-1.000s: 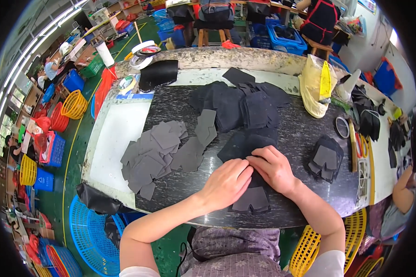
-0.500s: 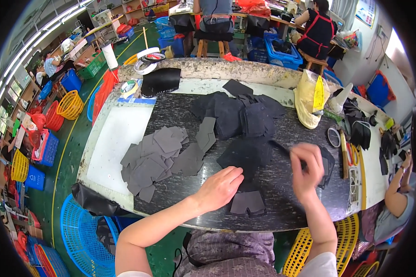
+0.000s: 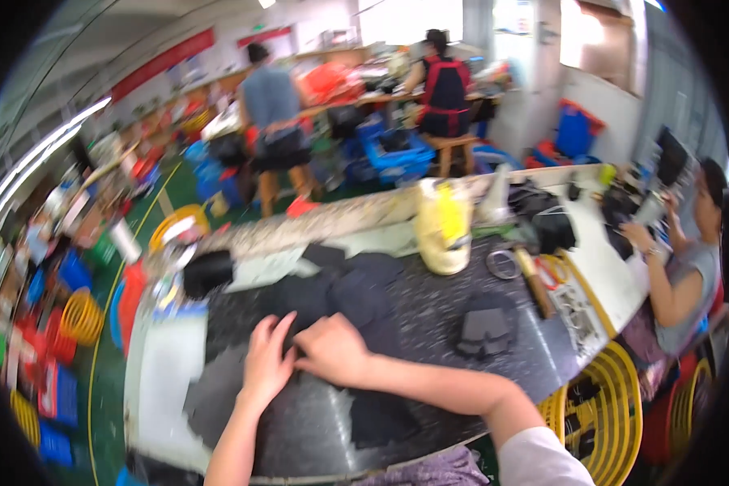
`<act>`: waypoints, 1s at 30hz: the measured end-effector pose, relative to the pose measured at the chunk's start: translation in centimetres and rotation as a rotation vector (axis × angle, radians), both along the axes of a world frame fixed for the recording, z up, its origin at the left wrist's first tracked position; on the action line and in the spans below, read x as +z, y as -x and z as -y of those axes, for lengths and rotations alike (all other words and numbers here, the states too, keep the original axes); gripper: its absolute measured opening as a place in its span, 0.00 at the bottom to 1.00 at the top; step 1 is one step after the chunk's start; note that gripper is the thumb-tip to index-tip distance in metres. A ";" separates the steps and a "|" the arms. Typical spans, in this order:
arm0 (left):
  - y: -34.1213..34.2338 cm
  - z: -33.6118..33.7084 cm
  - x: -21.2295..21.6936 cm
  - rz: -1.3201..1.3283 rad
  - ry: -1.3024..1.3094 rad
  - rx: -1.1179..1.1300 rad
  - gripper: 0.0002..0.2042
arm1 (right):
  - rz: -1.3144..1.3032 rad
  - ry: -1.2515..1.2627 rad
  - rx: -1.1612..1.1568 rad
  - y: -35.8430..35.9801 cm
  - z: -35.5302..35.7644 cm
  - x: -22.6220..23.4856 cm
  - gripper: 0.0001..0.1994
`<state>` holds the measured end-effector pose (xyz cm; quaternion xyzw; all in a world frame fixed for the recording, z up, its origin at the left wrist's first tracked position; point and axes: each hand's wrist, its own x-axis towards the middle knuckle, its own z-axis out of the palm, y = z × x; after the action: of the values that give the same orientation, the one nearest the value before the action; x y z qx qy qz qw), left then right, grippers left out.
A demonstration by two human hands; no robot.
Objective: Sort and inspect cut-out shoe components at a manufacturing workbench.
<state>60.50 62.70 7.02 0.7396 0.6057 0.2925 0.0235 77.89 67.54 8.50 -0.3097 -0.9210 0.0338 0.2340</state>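
Observation:
My hands are close together over the middle-left of the dark tabletop [image 3: 300, 437]. My left hand [image 3: 267, 356] has its fingers stretched forward, thumb side toward the right hand, at the edge of a spread of grey flat cut pieces [image 3: 215, 393]. My right hand [image 3: 332, 350] reaches across with fingers curled in; whatever they pinch is hidden and blurred. Just beyond both hands lies a pile of black cut pieces [image 3: 360, 292]. More black pieces [image 3: 377, 421] lie under my right forearm. A small notched grey stack [image 3: 486, 328] sits to the right.
A yellowish bag [image 3: 444, 231] stands at the table's back edge. Rings of tape [image 3: 502, 264] and a wooden-looking strip [image 3: 536, 283] lie at the right. A yellow basket [image 3: 616, 405] stands by the right corner. A co-worker [image 3: 688, 275] sits at the right; two others are farther back.
The view has swung right and up, with blur. My right hand has moved from the table's right side across to beside my left hand, which is now over the grey pieces.

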 end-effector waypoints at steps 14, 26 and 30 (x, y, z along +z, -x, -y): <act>5.9 7.1 4.8 0.742 -0.330 0.280 0.07 | -0.220 0.044 0.077 2.8 0.6 -2.3 0.10; 2.6 6.3 1.8 0.974 -0.229 0.105 0.11 | -0.190 0.229 0.083 0.1 2.5 -0.4 0.20; 0.2 8.9 1.8 0.494 -0.152 0.073 0.07 | -0.375 0.427 0.099 -0.4 1.8 -0.9 0.19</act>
<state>60.34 53.79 8.85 0.6231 0.5841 0.5095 0.1047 78.25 65.77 7.56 -0.2951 -0.8477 0.2948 0.3278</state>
